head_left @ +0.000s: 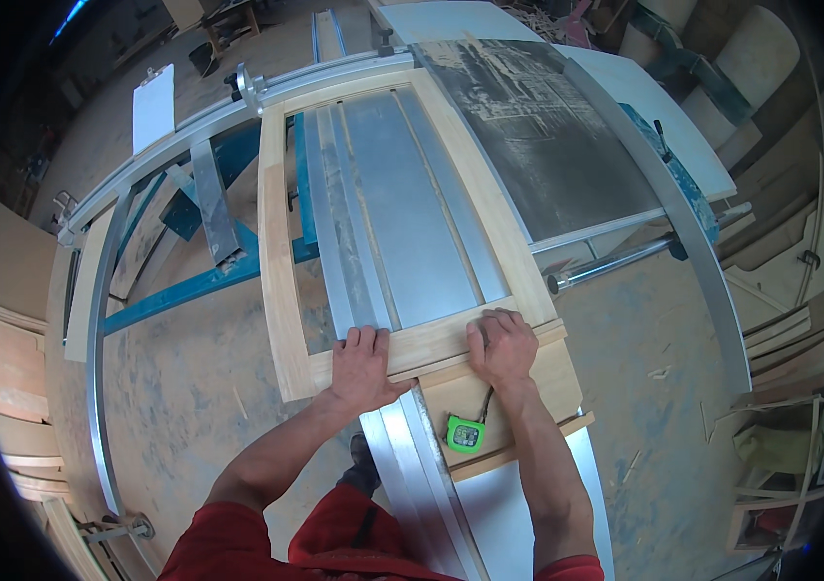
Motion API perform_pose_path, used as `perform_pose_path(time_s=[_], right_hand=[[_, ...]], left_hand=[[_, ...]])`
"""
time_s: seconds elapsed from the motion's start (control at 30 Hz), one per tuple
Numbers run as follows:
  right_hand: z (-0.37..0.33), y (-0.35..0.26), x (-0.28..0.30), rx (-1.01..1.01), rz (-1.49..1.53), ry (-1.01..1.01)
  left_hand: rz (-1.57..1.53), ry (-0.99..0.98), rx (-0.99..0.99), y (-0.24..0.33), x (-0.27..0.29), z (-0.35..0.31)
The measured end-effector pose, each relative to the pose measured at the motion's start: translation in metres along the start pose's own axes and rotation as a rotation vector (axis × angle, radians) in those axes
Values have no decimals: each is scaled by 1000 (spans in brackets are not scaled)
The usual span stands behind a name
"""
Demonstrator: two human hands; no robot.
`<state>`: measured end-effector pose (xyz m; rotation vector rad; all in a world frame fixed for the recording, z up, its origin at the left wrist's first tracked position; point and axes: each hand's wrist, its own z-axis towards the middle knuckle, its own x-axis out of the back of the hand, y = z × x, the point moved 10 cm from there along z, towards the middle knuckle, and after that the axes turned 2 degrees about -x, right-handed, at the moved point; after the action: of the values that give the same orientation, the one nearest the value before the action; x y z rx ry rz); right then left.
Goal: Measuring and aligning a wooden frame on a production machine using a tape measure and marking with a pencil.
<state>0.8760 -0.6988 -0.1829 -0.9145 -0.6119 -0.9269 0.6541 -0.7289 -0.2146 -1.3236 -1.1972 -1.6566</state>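
A pale wooden frame [281, 266], an open rectangle, lies flat across the metal sliding table [392, 184] of a panel saw. My left hand [363, 370] grips its near rail, fingers over the top and thumb on the near side. Farther right on the same rail, my right hand [504, 347] is closed over the wood near the corner. A green tape measure [465, 435] rests on a wooden board [455, 392] just below that hand, with a dark strap running from it up toward my right wrist. What lies under my right fingers is hidden.
The saw's dark, dusty table [538, 136] stands right of the frame. A metal fence [237, 92] with clamps crosses the far side. Blue braces [208, 286] show below at left. Boards [10, 378] lean along the left edge, and more wood pieces are stacked at right.
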Motion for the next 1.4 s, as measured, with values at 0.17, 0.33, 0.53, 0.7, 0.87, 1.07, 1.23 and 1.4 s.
perform_pose_path(time_s=[0.17, 0.33, 0.53, 0.7, 0.87, 1.07, 1.23, 1.4], right_hand=[[18, 2, -15, -17, 5, -18], [36, 2, -23, -16, -6, 8], [68, -4, -49, -25, -2, -33], [89, 3, -64, -38, -19, -46], [104, 5, -76, -62, -30, -50], [132, 1, -92, -79, -27, -54], [155, 0, -106, -89, -34, -57], [182, -1, -120, -94, -26, -57]], left_hand=[[10, 27, -14, -14, 3, 19], [-15, 26, -19, -26, 3, 36], [0, 24, 8, -55, 9, 57], [5, 9, 16, -67, 11, 86], [12, -6, 3, -81, 11, 103], [-8, 23, 0, -103, 14, 124], [-11, 46, -4, -118, 20, 144], [-20, 54, -11, -137, 27, 168]])
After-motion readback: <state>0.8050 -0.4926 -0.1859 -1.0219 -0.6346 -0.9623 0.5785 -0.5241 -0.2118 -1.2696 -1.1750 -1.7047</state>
